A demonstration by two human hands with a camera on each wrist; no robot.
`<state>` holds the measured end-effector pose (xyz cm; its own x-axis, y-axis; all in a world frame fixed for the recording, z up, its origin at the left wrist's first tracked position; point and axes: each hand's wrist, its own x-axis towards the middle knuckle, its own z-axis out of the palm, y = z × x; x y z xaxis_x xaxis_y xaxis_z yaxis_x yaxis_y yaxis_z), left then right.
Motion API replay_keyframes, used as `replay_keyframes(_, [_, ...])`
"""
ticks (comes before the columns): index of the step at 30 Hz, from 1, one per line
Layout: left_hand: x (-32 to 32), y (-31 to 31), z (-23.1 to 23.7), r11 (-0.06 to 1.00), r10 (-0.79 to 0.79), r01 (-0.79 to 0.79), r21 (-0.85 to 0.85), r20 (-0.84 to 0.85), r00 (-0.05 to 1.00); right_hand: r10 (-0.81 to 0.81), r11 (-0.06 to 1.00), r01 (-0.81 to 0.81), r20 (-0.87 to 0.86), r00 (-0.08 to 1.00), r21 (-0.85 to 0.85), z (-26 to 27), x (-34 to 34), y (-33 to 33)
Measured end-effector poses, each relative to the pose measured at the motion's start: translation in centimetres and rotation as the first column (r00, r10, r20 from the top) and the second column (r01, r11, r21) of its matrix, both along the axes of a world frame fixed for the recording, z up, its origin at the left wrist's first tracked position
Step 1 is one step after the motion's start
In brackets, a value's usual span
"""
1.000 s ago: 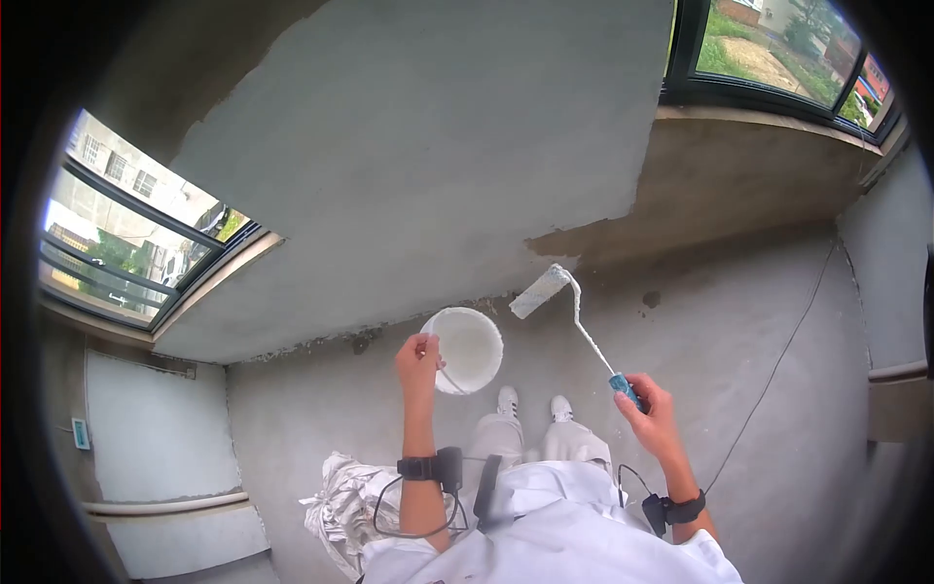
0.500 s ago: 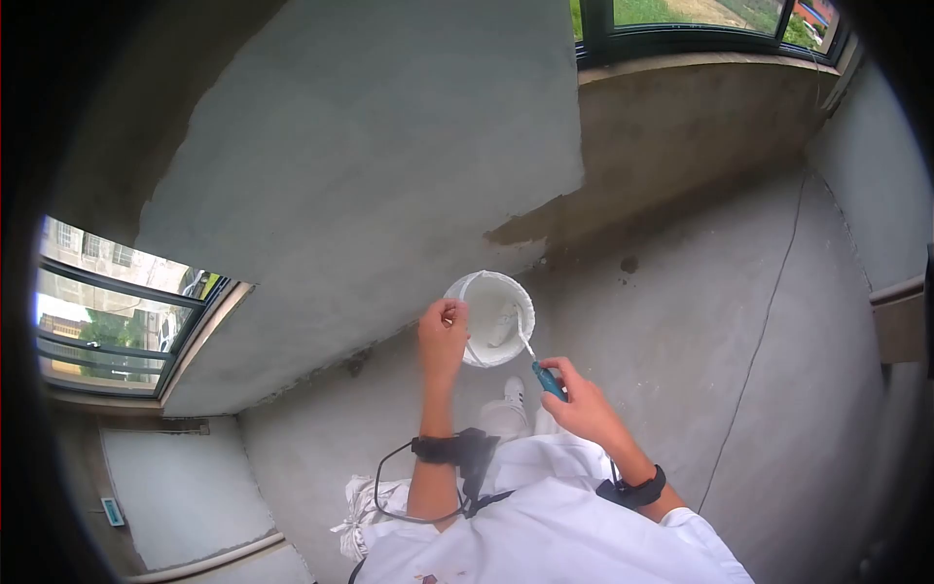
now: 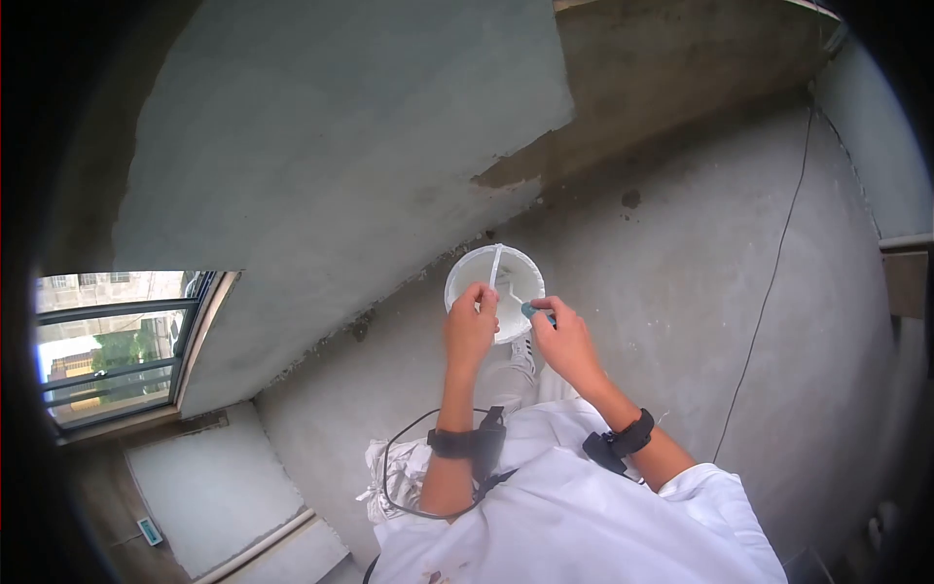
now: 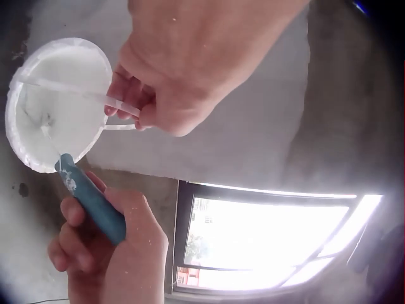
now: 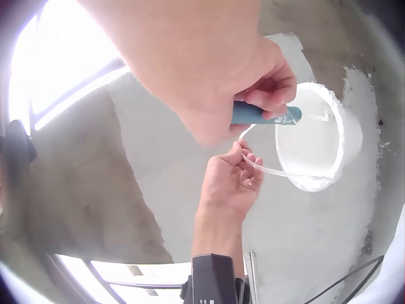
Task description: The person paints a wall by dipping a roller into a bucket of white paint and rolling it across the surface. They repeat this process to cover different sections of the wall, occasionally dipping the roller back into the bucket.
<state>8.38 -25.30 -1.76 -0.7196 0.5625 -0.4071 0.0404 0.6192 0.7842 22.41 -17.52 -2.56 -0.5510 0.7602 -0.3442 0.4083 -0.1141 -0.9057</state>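
Note:
A white bucket (image 3: pixel 455 282) with a paint-crusted rim hangs by its white handle (image 4: pixel 95 97) from my left hand (image 3: pixel 471 333), whose fingers curl round that handle. My right hand (image 3: pixel 568 343) grips the blue-green handle of a paint roller (image 4: pixel 95 202), its thumb along the grip. The roller's thin metal frame (image 5: pixel 314 116) reaches down into the bucket, and its sleeve is hidden inside among the white paint. Both hands are close together, the right one just beside the bucket's rim.
Ahead stands a wall (image 3: pixel 341 146) coated light grey, with bare brown patches (image 3: pixel 671 78) at its edges. A window (image 3: pixel 126 341) is at the left. A dark cable (image 3: pixel 769 302) runs over the concrete floor (image 3: pixel 671 292) at the right. Crumpled white cloth (image 3: pixel 394 477) lies beside my left arm.
The roller has gone from out over the floor, right of the bucket, down into the bucket. My hands have come closer together, and the head view has turned and shifted.

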Motion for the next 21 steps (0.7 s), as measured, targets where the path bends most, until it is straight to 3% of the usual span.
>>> replay_keyframes(1, [0.4, -0.1, 0.0, 1.0, 0.009, -0.009, -0.014, 0.015, 1.0, -0.06, 0.982, 0.053, -0.033, 0.998, -0.183, -0.6, -0.1, -0.2])
replay_keyframes(3, [1.3, -0.5, 0.1, 0.999, 0.036, -0.034, -0.039, 0.036, 0.999, -0.183, 0.841, 0.119, -0.071, 0.98, -0.528, -1.4, -0.6, -0.9])
replay_keyframes(7, [1.7, -2.2, -0.8, 0.996, 0.041, -0.039, -0.085, 0.024, 0.999, -0.436, 0.461, 0.101, -0.126, 0.891, -0.881, -3.0, -0.4, -1.8])
replay_keyframes(10, [2.0, -2.7, -0.9, 0.991, 0.121, -0.115, -0.065, 0.09, 0.989, -0.476, 0.441, 0.046, -0.19, 0.859, -0.896, -4.1, 0.1, -2.8])
replay_keyframes(14, [1.4, -4.3, -3.8, 0.985, 0.169, -0.171, 0.011, 0.097, 0.981, -0.337, 0.684, 0.047, -0.258, 0.906, -0.728, -3.8, -0.3, -3.8])
replay_keyframes(17, [0.7, -4.4, -3.2, 0.945, 0.298, -0.322, 0.059, 0.251, 0.921, -0.215, 0.787, -0.022, -0.306, 0.928, -0.617, -4.0, -0.5, -3.9])
replay_keyframes(21, [-0.5, -3.1, -3.4, 0.926, 0.304, -0.32, 0.198, 0.11, 0.946, -0.146, 0.776, -0.088, -0.313, 0.939, -0.624, -3.2, -0.7, -3.8])
